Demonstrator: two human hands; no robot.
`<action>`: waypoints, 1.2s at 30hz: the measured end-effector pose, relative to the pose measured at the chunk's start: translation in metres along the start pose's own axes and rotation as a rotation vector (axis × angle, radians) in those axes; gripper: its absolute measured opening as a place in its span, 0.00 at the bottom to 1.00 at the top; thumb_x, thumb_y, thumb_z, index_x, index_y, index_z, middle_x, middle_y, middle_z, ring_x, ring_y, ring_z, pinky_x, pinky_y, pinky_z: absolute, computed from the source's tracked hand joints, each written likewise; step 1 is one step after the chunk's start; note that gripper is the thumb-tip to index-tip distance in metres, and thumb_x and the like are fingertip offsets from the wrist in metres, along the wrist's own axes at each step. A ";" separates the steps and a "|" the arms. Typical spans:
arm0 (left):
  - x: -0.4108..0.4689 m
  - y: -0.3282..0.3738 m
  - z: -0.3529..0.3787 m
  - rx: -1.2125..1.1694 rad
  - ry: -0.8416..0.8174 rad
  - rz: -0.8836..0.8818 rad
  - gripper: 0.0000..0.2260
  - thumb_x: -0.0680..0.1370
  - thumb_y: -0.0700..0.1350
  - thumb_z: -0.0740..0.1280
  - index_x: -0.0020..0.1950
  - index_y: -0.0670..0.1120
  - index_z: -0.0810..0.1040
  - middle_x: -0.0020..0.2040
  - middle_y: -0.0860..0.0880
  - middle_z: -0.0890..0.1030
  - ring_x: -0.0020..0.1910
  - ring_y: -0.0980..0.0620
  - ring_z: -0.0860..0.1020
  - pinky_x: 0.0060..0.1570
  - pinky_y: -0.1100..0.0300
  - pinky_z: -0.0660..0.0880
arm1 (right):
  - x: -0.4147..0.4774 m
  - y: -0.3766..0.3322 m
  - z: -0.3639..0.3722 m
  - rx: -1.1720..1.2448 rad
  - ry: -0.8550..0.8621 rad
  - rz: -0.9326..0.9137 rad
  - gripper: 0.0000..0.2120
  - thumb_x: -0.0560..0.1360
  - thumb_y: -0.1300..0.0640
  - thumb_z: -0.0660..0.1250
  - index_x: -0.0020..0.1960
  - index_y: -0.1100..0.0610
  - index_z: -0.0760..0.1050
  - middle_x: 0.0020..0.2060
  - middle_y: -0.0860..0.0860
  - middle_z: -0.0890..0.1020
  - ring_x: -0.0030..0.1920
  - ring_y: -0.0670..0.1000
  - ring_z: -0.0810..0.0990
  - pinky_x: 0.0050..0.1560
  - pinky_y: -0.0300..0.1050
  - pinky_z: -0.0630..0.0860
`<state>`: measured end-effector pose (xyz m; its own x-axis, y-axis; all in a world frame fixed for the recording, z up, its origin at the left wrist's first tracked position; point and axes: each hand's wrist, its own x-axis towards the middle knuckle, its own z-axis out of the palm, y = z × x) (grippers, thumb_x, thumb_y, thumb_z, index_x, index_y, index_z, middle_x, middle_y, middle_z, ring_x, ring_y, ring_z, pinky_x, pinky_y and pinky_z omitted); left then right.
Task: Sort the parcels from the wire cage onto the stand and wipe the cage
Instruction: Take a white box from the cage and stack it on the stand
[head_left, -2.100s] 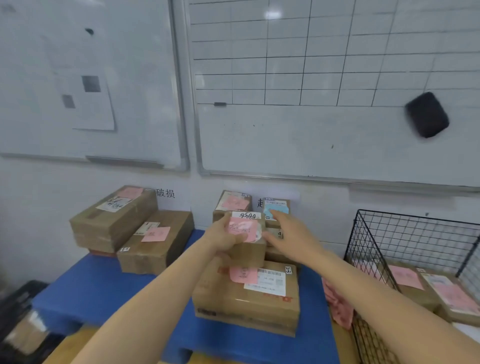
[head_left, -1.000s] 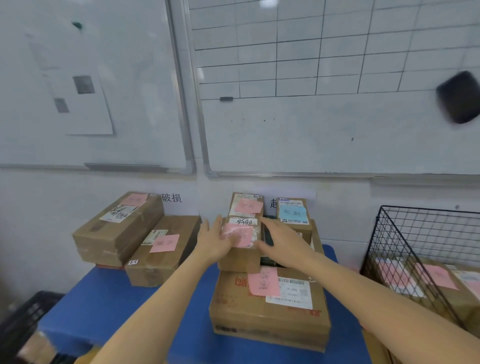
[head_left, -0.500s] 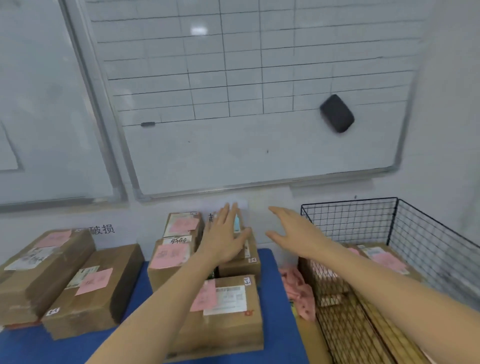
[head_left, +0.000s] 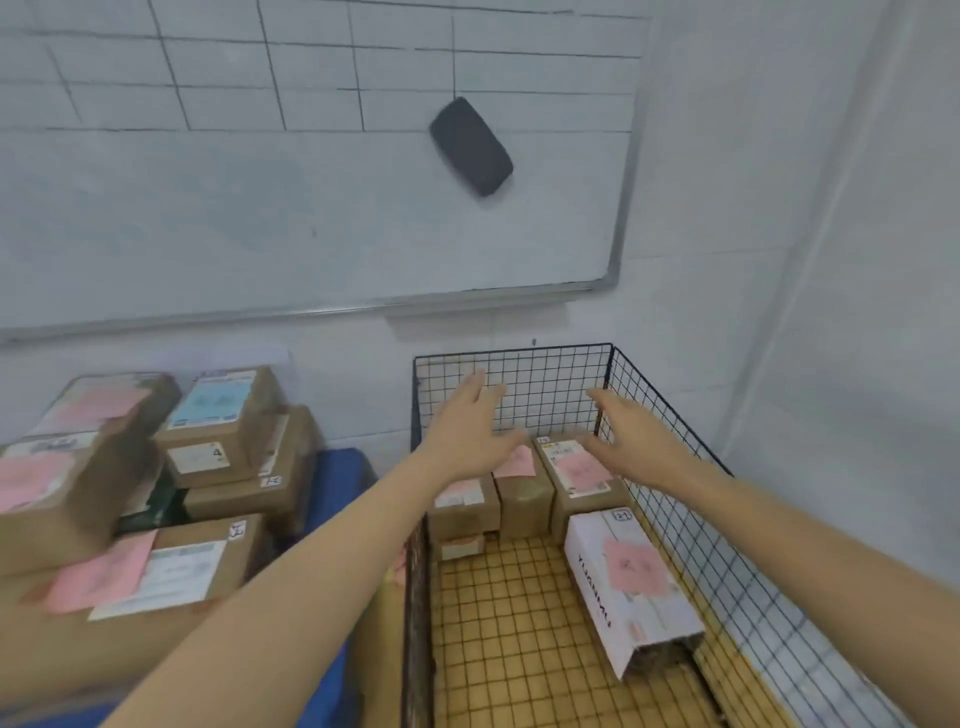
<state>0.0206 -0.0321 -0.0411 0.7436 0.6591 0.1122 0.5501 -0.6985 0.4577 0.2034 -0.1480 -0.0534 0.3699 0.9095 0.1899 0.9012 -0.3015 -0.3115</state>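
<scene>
Both arms reach far over the wire cage; left hand and right hand hover spread and empty above brown parcels. One stacked box at left reads "4".

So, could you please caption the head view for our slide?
Both open hands, left hand and right hand, over parcels in the wire cage.
</scene>
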 end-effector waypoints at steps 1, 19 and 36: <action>0.007 0.011 0.014 -0.004 -0.032 -0.020 0.32 0.79 0.57 0.61 0.78 0.48 0.52 0.79 0.47 0.45 0.78 0.49 0.44 0.76 0.50 0.47 | 0.000 0.018 0.003 -0.006 -0.028 0.013 0.31 0.78 0.49 0.65 0.76 0.59 0.57 0.71 0.56 0.69 0.70 0.54 0.68 0.69 0.48 0.66; 0.001 0.031 0.220 -0.040 -0.468 -0.226 0.39 0.77 0.63 0.60 0.79 0.50 0.42 0.79 0.48 0.40 0.78 0.48 0.43 0.75 0.46 0.49 | -0.033 0.109 0.124 0.037 -0.354 0.123 0.26 0.77 0.55 0.62 0.73 0.59 0.59 0.64 0.58 0.73 0.60 0.57 0.74 0.59 0.53 0.74; 0.001 0.018 0.220 -0.322 -0.626 -0.367 0.48 0.75 0.49 0.70 0.77 0.46 0.33 0.72 0.44 0.68 0.56 0.49 0.75 0.51 0.58 0.72 | -0.040 0.100 0.155 0.179 -0.559 0.322 0.30 0.75 0.54 0.68 0.71 0.57 0.57 0.62 0.59 0.69 0.53 0.57 0.77 0.38 0.42 0.77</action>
<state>0.1147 -0.1052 -0.2273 0.6641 0.4857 -0.5683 0.7356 -0.2889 0.6127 0.2432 -0.1703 -0.2365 0.3981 0.8081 -0.4341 0.6959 -0.5744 -0.4311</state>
